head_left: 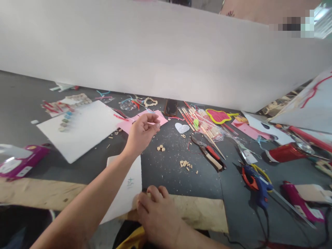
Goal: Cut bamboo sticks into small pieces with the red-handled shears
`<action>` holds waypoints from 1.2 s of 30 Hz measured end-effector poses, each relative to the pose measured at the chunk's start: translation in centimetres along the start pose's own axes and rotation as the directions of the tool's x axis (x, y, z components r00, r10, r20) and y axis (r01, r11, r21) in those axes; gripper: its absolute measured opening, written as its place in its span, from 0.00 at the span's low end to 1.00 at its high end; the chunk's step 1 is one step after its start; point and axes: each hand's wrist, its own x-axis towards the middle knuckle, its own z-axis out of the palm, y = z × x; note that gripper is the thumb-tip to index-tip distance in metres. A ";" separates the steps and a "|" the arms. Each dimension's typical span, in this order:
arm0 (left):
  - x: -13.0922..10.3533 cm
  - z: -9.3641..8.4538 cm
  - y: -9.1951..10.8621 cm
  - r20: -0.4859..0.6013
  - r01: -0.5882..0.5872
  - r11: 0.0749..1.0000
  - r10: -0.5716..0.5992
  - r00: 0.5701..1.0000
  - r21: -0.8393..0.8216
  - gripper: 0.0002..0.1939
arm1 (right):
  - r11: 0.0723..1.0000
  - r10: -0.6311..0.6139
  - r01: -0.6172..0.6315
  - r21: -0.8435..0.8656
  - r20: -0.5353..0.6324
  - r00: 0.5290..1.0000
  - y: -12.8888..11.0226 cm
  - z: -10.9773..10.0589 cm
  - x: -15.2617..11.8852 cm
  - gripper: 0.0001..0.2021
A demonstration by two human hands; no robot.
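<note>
My left hand (pixel 144 133) is raised over the table near a pink sheet of paper (pixel 162 119), thumb and fingers pinched together. Whatever sits in that pinch, if anything, is too small to make out. At the table's front edge my right hand (pixel 159 212) has its fingers curled in, beside a white paper (pixel 127 183) with green writing. What it may hold is hidden. Beyond it lie a small cluster of wooden pieces (pixel 161 148) and several loose short wooden pieces (pixel 185 164). Red-handled pruning shears (pixel 209 152) and a heart-shaped paper (pixel 182 128) lie to the right.
A glue gun (pixel 259 188), a red can (pixel 284 152) and a purple device (pixel 301 200) stand on the right. Wooden sticks (pixel 204 124) and a phone (pixel 171 107) lie toward the back. A white board (pixel 80 128) is at left, and a tall white panel (pixel 155 52) stands behind.
</note>
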 end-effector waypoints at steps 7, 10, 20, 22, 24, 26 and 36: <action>-2.4 0.3 -2.1 0.088 -0.246 0.850 0.232 0.969 0.466 0.22 | 0.946 0.292 -0.305 -0.112 -0.116 0.949 7.3 -5.8 -3.4 0.12; -3.3 0.9 -2.5 0.193 -0.292 0.803 0.222 0.956 0.520 0.20 | 0.810 0.508 -0.534 -0.243 -0.165 0.846 13.3 -8.5 -6.1 0.12; -3.3 1.6 -3.4 0.382 -0.426 0.541 0.197 0.903 0.726 0.25 | 0.647 0.697 -0.689 -0.327 -0.114 0.708 19.9 -6.8 -8.0 0.20; -3.6 1.9 -3.6 0.324 -0.382 0.479 0.203 0.924 0.790 0.30 | 0.641 0.705 -0.699 -0.318 -0.116 0.699 19.7 -6.9 -7.7 0.19; -3.8 2.1 -3.7 0.272 -0.358 0.447 0.245 0.930 0.820 0.30 | 0.635 0.711 -0.709 -0.307 -0.128 0.692 19.8 -7.4 -7.6 0.18; -3.9 2.4 -4.0 0.230 -0.341 0.431 0.290 0.929 0.836 0.29 | 0.613 0.726 -0.734 -0.294 -0.159 0.670 20.4 -8.4 -7.3 0.19; -3.9 2.4 -7.1 0.126 -0.319 0.425 0.422 0.898 0.847 0.20 | 0.407 0.870 -0.882 -0.236 -0.195 0.453 28.1 -10.9 -5.3 0.16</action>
